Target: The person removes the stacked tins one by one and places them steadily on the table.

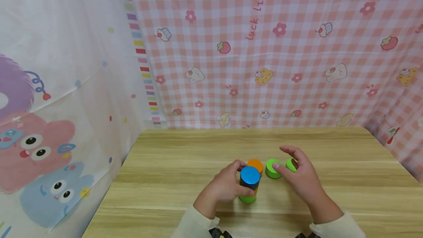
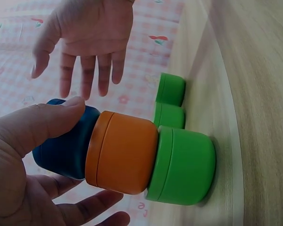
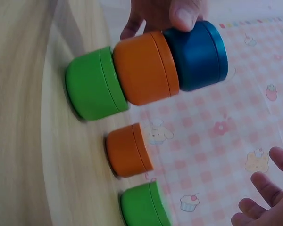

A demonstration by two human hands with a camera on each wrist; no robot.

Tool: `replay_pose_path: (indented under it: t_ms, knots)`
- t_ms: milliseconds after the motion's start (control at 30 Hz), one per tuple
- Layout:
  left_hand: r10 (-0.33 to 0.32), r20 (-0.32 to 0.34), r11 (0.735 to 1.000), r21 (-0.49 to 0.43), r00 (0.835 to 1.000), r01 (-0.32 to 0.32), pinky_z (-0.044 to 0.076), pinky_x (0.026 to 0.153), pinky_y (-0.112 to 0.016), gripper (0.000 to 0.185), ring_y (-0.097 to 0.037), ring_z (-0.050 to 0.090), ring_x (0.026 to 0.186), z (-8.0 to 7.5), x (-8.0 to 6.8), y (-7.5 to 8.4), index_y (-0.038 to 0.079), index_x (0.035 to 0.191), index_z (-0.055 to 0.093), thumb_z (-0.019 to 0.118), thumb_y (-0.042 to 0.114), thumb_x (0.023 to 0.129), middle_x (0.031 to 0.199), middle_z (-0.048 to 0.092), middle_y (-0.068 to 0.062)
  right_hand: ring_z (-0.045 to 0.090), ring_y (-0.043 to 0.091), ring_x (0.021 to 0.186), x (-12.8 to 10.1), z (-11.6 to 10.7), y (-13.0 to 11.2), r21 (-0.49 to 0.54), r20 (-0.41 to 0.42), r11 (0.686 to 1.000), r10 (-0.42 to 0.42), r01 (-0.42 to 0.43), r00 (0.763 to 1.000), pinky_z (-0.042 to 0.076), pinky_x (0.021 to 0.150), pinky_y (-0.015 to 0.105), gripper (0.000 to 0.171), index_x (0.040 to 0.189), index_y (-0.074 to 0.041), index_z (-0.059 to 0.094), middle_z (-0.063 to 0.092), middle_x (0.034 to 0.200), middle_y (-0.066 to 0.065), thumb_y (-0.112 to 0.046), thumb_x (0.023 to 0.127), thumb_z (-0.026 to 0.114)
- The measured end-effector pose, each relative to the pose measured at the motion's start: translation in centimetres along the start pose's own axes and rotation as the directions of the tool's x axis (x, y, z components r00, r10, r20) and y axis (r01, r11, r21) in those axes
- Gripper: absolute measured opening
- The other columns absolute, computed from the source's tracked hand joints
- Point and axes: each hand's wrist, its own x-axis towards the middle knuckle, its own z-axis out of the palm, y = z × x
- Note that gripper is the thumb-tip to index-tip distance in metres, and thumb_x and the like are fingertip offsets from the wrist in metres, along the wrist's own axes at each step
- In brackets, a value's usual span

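Observation:
Three lidded round jars stand stacked: a blue jar (image 1: 250, 175) on top, an orange jar (image 2: 125, 153) in the middle, a green jar (image 2: 186, 165) at the bottom on the table. My left hand (image 1: 224, 184) grips the blue jar, with the thumb on its near side and fingers round behind. My right hand (image 1: 304, 177) hovers with spread fingers and holds nothing. Below and beside it are two green jars, a nearer one (image 1: 272, 170) and one on the right (image 1: 290, 164) partly hidden by the hand. Another orange jar (image 3: 129, 150) sits just behind the stack.
The wooden table (image 1: 158, 179) extends to both sides of the jars. Behind it hangs a pink checked cloth (image 1: 205, 61), and a white cartoon-print cloth (image 1: 92, 91) hangs on the left.

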Motion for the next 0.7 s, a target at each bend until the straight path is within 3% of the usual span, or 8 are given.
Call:
replay_pose_path:
  t_ms: [367,700]
  knots:
    - [-0.01,0.007,0.998,0.066,1.0,0.009,0.041,0.108,-0.067,0.067,-0.032,0.058,0.126,0.2,0.3,-0.5,0.021,0.135,0.058,0.094,0.02,0.079,0.14,0.064,-0.004,0.032,0.042,0.151,-0.7,1.6,-0.2,-0.003,0.072,0.999,-0.054,0.054,0.996,0.021,0.122,0.071,0.06,0.145,-0.006,0.053,0.046,0.156,0.018,-0.023,0.095,0.08]
    - [-0.009,0.003,0.996,0.088,1.0,0.009,0.036,0.11,-0.07,0.067,-0.034,0.058,0.129,0.3,0.4,-0.7,0.02,0.134,0.059,0.095,0.02,0.078,0.14,0.065,-0.006,0.035,0.042,0.148,-1.0,2.2,-0.2,0.003,0.104,0.997,-0.082,0.083,0.991,0.022,0.121,0.073,0.06,0.144,-0.004,0.054,0.048,0.153,0.017,-0.023,0.094,0.08]
